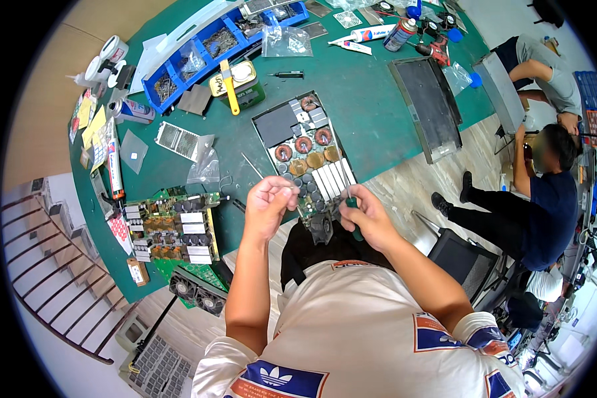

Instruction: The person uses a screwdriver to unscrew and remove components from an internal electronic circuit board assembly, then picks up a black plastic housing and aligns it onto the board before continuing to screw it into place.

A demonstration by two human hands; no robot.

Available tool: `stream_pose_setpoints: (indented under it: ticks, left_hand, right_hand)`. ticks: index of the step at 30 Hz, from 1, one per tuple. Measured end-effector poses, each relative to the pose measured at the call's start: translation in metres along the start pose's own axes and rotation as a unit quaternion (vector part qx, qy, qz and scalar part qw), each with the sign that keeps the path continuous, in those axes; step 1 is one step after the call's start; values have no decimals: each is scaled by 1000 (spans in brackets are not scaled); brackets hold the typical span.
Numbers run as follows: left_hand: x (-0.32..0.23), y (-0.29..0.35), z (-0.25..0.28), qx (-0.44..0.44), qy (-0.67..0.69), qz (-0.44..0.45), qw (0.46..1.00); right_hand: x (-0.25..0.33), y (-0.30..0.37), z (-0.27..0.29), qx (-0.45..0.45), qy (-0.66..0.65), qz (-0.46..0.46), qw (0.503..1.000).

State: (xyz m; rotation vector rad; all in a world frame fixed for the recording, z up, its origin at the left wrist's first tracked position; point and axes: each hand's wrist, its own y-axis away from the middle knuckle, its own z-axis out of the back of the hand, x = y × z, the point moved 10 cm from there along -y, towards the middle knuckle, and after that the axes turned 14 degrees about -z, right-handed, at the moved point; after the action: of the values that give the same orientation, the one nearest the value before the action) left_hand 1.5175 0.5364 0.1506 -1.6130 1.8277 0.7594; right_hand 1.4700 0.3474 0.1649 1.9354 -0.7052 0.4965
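A power supply unit (pixel 303 144) with an uncovered circuit board lies in front of me at the table's near edge. It carries copper coils, round capacitors and white heat sinks. My right hand (pixel 371 217) grips a screwdriver (pixel 353 203) by its green handle, beside the unit's near right corner; the thin shaft points away over the board. At the near left side of the board, my left hand (pixel 270 204) is closed, fingertips pinched together. What they hold, if anything, is too small to make out. A thin metal rod (pixel 251 165) shows just beyond that hand; whether it touches the fingers is unclear.
Left of me lie more circuit boards (pixel 172 229) and black fans (pixel 198 294). Blue bins (pixel 179 65) of screws, a green tin (pixel 248 91) with a yellow-handled brush (pixel 229 86), and a black metal case (pixel 428 106) stand farther off. Another person (pixel 550 192) sits at right.
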Motion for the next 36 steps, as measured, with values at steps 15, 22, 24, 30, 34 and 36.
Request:
stream_pose_setpoints:
  ticks: [15, 22, 24, 30, 34, 36]
  left_hand:
    - [4, 28, -18, -10, 214, 45, 976]
    - [18, 39, -9, -21, 294, 64, 953]
    - [19, 39, -4, -28, 280, 63, 958]
    - [17, 43, 15, -77, 74, 40, 993]
    - [31, 56, 32, -75, -83, 62, 992]
    - [46, 67, 37, -88, -79, 98, 988]
  right_hand:
    - [21, -18, -92, -14, 58, -17, 998]
    - [15, -29, -96, -14, 83, -23, 996]
    - [16, -31, -98, -12, 85, -21, 996]
    - [2, -46, -73, -53, 162, -30, 985]
    - [-10, -46, -60, -56, 251, -34, 966]
    - [-28, -49, -48, -41, 272, -61, 959]
